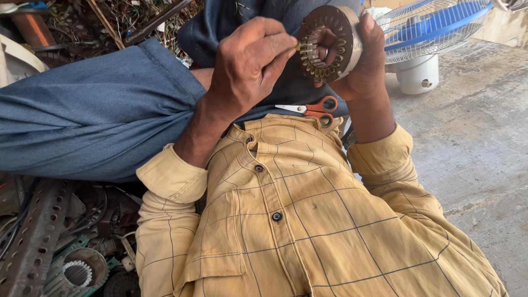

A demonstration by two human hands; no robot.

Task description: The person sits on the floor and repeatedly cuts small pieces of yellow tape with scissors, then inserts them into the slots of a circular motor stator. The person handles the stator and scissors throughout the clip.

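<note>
The right hand (367,60) wraps closed around the round motor stator (329,44), far centre. The left hand (247,66) pinches, seemingly, a small tool at its slotted edge. Bare concrete floor (473,143) lies open right; scissors (311,108) rest just nearer.

Concrete floor (473,143) (cracked) bears fan (423,33)

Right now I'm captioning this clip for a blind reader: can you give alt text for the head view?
The right hand holds up a round motor stator while the left hand pinches at its slotted core. Orange-handled scissors lie on the person's lap, above a yellow checked shirt; a blue fan stands on the concrete floor.
</note>
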